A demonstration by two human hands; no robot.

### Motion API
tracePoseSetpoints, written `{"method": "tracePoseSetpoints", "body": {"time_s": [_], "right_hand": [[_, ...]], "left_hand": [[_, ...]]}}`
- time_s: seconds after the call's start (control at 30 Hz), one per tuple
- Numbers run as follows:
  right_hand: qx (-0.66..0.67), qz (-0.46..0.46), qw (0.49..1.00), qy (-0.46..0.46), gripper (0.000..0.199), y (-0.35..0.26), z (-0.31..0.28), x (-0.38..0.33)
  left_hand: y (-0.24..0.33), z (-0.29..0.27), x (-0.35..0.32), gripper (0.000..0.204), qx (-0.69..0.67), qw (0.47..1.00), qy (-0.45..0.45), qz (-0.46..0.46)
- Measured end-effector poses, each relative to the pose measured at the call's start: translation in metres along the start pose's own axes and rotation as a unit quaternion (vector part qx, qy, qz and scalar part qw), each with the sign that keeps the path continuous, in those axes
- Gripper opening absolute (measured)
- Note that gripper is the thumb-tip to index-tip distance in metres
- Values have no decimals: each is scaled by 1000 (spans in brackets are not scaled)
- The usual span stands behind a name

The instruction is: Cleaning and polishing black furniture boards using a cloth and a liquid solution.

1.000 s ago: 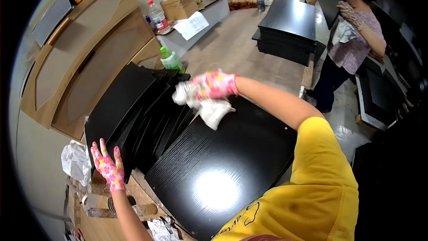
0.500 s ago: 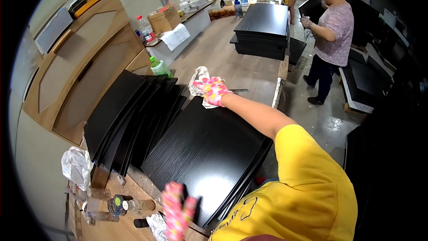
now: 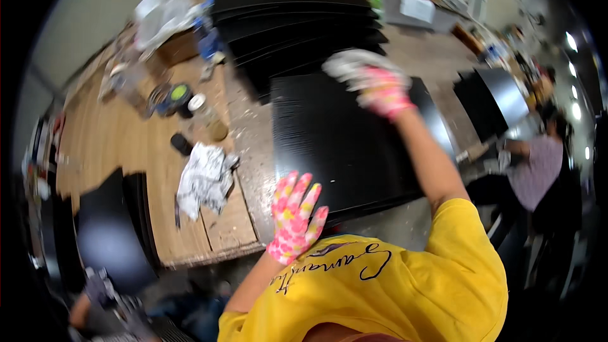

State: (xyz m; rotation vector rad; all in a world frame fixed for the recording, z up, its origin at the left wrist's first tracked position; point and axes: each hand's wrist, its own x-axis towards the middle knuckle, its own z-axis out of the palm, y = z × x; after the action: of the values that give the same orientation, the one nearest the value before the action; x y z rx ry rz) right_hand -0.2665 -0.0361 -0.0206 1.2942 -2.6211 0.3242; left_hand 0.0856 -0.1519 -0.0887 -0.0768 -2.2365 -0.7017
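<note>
My right hand (image 3: 385,94), in a pink-and-white patterned glove, presses a white cloth (image 3: 360,66) onto the far part of a black wood-grain panel (image 3: 335,145). Motion blurs this hand and the cloth. That panel lies flat on top of a low stack in front of me. My left hand (image 3: 292,223), gloved alike, has its fingers spread and holds nothing. It is at the panel's near left corner; whether it touches the panel I cannot tell. Behind the panel, more black panels (image 3: 285,0) lie fanned out in a stack.
On the wooden bench (image 3: 142,193) to the left are a crumpled cloth (image 3: 208,177), a white-capped jar (image 3: 212,123), a dark lid (image 3: 181,144) and a plastic bag (image 3: 163,16). A co-worker's gloved hand (image 3: 101,288) is by another black panel (image 3: 113,234). Another person (image 3: 538,168) is at the right.
The view has swung left, showing more of the bench. My right hand has moved the cloth across the panel's far part. My left hand, blurred before, now shows spread fingers.
</note>
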Motion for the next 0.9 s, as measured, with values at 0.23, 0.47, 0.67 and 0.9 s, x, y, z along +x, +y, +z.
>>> {"method": "tracePoseSetpoints", "body": {"time_s": [0.23,0.47,0.67,0.9], "right_hand": [[-89,136,987,-4,55,22,42,35],[91,-310,946,-8,47,-179,45,7],[46,-264,963,-33,53,-114,1,-128],[61,-82,995,-5,56,-49,-1,-59]], "left_hand": [[0,6,-1,54,-31,998,51,-28],[-5,23,-15,68,-6,992,130,1],[4,34,-18,80,54,987,148,-31],[7,27,-17,80,20,993,93,-68]]}}
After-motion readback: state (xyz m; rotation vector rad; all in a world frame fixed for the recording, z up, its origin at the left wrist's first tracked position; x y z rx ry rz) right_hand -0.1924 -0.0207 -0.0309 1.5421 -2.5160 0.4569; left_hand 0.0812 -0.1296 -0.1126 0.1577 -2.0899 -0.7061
